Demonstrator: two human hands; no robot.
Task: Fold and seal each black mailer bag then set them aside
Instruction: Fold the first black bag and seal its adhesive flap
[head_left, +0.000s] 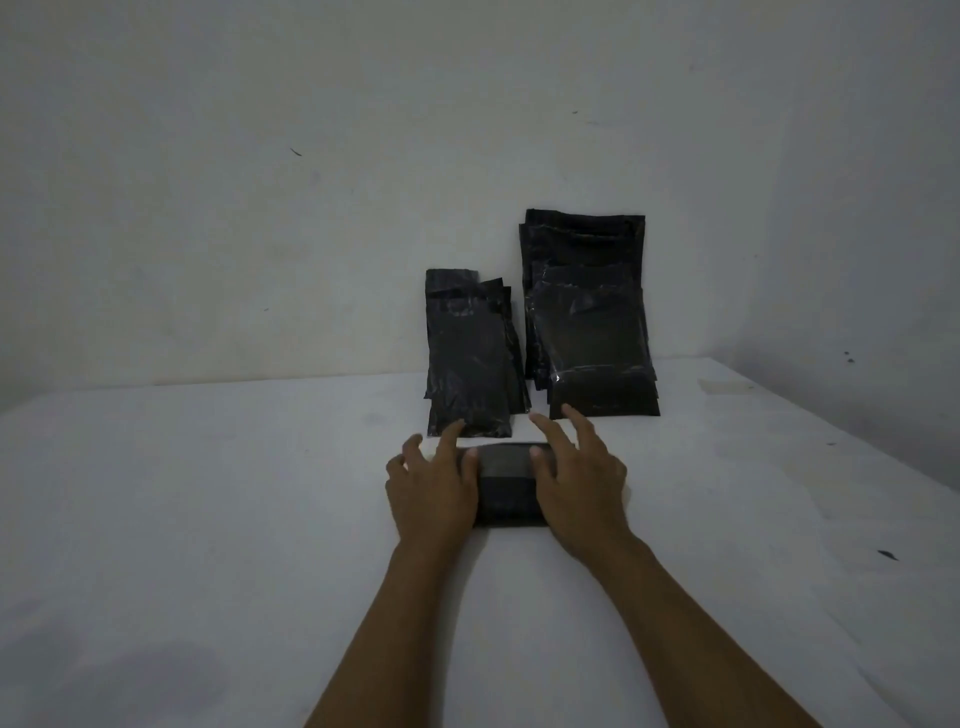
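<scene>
Head view: a folded black mailer bag (508, 486) lies flat on the white worktop (208, 519), just in front of two leaning stacks of bags, a narrow stack (470, 358) and a wider stack (592, 332). The left hand (434, 486) and right hand (579, 483) press on its two ends, fingers spread, thumbs on top. Its long axis seems to run left to right. If the pressure is uneven, the flap could spring open or seal crooked.
</scene>
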